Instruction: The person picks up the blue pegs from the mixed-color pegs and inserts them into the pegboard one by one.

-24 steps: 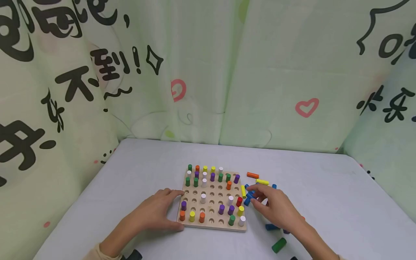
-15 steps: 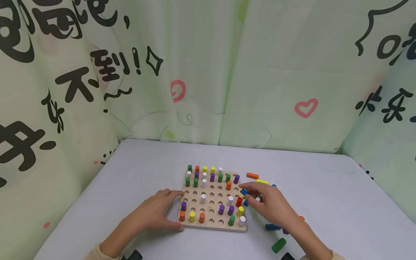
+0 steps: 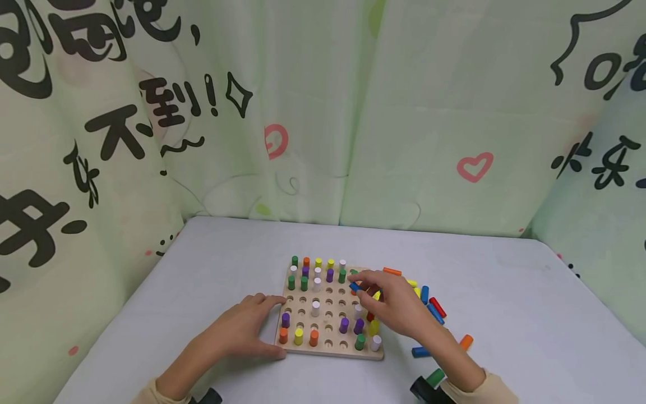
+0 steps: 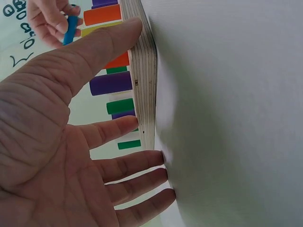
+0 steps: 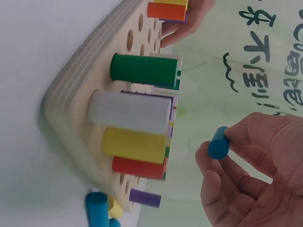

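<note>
A square wooden pegboard (image 3: pixel 333 352) lies on the table, with coloured pegs upright in many of its holes. My left hand (image 3: pixel 247 328) rests at its left side, thumb by the near corner. The left wrist view shows the fingers extended, with the thumb (image 4: pixel 113 40) against the board's layered edge (image 4: pixel 146 85). Over the right part of the board, my right hand (image 3: pixel 396 300) pinches a blue peg (image 3: pixel 355 287) between thumb and forefinger. That blue peg (image 5: pixel 218 143) is held above the standing pegs in the right wrist view. Some right-side pegs are hidden behind this hand.
Loose pegs lie right of the board, among them a red peg (image 3: pixel 438 307), a blue peg (image 3: pixel 435 314) and an orange peg (image 3: pixel 466 342). A green peg (image 3: pixel 435 377) lies nearer, partly covered by the right wrist's black device (image 3: pixel 429 391). A printed curtain (image 3: pixel 313 185) hangs behind the table.
My right hand has moved left from the loose pegs to above the board, carrying a blue peg it picked up. The left hand stays at the board's edge.
</note>
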`<state>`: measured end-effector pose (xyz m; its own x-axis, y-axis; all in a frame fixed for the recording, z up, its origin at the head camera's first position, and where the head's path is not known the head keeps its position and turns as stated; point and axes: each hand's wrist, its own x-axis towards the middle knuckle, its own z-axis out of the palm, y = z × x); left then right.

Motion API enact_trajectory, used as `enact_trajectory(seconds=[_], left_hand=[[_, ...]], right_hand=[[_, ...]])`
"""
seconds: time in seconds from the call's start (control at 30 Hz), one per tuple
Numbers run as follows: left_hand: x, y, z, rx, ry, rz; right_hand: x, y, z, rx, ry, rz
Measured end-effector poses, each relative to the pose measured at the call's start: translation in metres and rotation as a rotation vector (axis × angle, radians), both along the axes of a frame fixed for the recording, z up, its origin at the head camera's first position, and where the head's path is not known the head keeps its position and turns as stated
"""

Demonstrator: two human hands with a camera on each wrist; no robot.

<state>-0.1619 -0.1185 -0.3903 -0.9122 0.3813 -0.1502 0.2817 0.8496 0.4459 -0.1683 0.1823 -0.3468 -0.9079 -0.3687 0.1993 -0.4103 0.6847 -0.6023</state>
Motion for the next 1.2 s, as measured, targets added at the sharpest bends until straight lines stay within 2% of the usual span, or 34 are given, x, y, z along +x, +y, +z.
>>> enact_trajectory(seconds=[0.2, 0.73, 0.87, 1.2], left_hand=[[-0.001, -0.001, 0.0, -0.002, -0.004, -0.002], [-0.003, -0.002, -0.001, -0.009, -0.004, -0.022], [-0.003, -0.002, -0.001, -0.006, -0.003, -0.022], [-0.001, -0.003, 0.0, 0.014, 0.009, -0.037]], right_hand=[[-0.005, -0.015, 0.001, -0.015, -0.008, -0.024], [-0.017, -0.048, -0.004, -0.179, -0.03, 0.063], [-0.019, -0.057, -0.005, -0.219, -0.066, 0.07], [-0.022, -0.076, -0.011, -0.232, -0.074, 0.08]])
